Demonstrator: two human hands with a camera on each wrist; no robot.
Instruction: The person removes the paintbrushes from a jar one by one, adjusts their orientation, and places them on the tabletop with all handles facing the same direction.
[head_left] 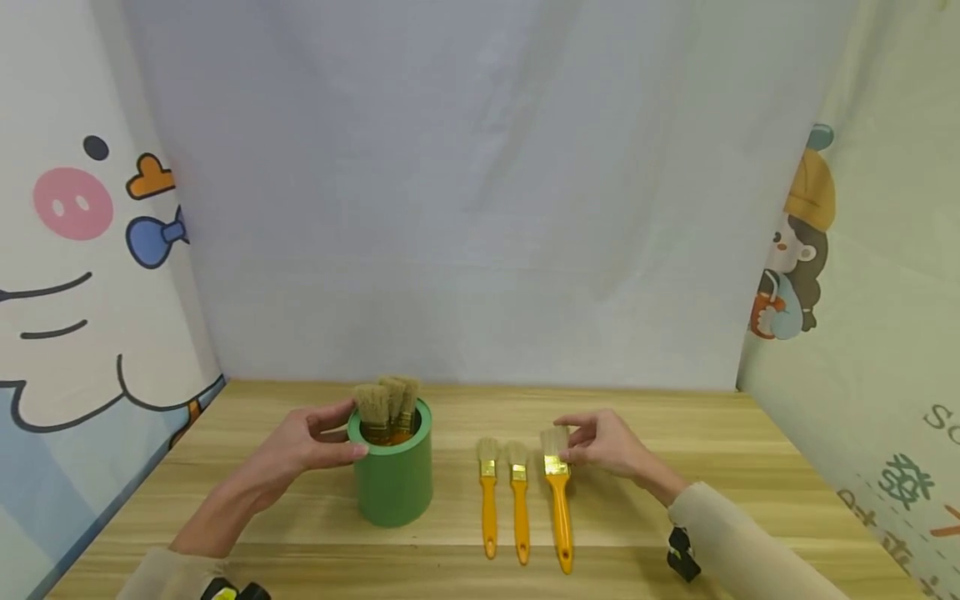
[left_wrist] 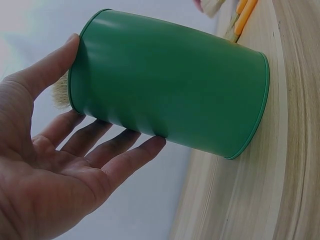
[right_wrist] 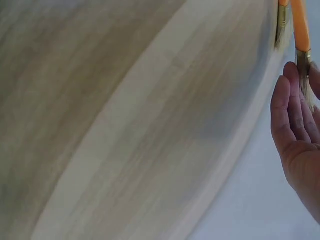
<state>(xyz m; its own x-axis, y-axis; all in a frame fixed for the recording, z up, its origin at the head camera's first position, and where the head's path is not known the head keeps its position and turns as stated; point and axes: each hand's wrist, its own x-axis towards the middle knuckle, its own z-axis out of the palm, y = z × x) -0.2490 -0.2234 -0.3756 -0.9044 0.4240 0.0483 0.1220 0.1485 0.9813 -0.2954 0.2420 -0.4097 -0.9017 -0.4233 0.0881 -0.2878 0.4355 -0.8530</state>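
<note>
Down at 7 o'clock in head view, my left hand (head_left: 302, 440) has its fingers round the green can (head_left: 394, 487), and at 5 o'clock my right hand (head_left: 606, 443) pinches the rightmost brush (head_left: 560, 504) bristle-end, lol.

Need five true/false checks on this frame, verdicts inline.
1. The left hand holds the green can near its rim. True.
2. The can has no brushes in it. False: brushes stand in it, bristles up.
3. The right hand is at the bristle end of the rightmost loose brush. True.
4. That brush's handle is blue. False: it is yellow-orange.
5. The left loose brush and middle loose brush lie between that brush and the can. True.
</note>
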